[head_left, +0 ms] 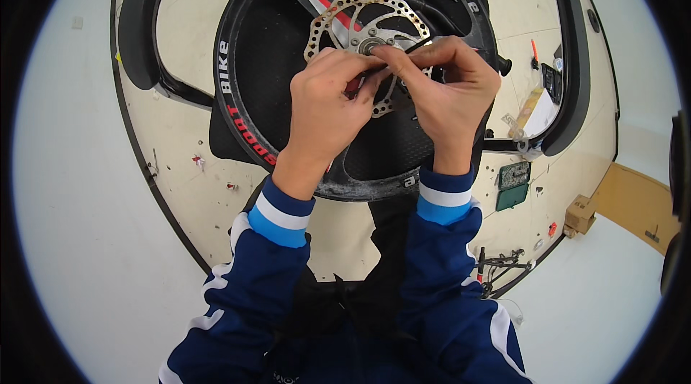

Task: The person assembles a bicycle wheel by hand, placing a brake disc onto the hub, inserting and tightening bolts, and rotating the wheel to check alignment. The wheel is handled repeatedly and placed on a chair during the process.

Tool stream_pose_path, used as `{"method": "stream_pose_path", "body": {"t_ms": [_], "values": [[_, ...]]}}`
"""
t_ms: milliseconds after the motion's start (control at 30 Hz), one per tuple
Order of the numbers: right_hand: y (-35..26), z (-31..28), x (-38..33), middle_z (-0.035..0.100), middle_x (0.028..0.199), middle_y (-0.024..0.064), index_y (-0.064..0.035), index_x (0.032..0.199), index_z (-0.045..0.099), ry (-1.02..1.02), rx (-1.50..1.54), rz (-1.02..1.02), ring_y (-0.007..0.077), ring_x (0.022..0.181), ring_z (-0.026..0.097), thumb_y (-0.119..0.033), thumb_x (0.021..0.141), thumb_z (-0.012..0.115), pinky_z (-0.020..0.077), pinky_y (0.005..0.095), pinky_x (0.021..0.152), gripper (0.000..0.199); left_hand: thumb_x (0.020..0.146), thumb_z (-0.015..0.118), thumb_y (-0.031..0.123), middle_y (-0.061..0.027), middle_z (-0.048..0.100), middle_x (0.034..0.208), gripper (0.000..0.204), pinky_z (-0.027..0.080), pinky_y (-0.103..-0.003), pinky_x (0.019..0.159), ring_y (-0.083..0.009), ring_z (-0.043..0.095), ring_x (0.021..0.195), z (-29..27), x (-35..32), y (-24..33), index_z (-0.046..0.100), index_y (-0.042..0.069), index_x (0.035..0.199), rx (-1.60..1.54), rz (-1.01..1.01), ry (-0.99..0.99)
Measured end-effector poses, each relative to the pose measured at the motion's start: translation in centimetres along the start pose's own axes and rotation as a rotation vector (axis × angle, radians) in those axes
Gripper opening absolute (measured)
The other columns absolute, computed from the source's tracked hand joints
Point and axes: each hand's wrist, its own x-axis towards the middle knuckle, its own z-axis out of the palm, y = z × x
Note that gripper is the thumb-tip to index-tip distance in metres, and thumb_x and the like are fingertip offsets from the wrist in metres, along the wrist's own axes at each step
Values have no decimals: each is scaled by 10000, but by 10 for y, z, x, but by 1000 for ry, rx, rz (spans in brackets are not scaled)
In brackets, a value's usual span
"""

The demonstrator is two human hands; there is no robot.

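The black bike wheel [248, 107] lies flat on the round table [180, 161], so it stays put. The left hand [327, 107] pinches something small at the silver brake disc [338, 20], hidden by fingers. At its 3 o'clock, the right hand [450, 89] pinches a thin black tool [417, 44], tip toward the hub.

Single view: head-worn fisheye cam, left of a pair, facing steeply down from above, close range. Left hand [327, 107] and right hand [450, 92] near frame centre over bike wheel [248, 74]; forearms enter from bottom edge. Straight edges bend toward rim.
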Motion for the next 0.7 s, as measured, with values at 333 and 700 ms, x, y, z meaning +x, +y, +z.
{"method": "stream_pose_path", "body": {"t_ms": [333,700], "values": [[-4,1,2,731,843,84,35,916,719,-127,300,132,119,808,701,-1,792,770,564,257,735,139,712,708,-62,-127,697,831,196,522,-316,668,-270,668,739,-2,0,0,710,-16,902,-7,9,-39],[-1,-1,0,754,924,116,49,998,732,-161,78,73,144,814,719,-16,836,740,561,243,754,175,713,710,-72,-123,695,822,187,511,-300,649,-239,654,706,0,0,1,710,-14,890,-23,-38,15]]}}
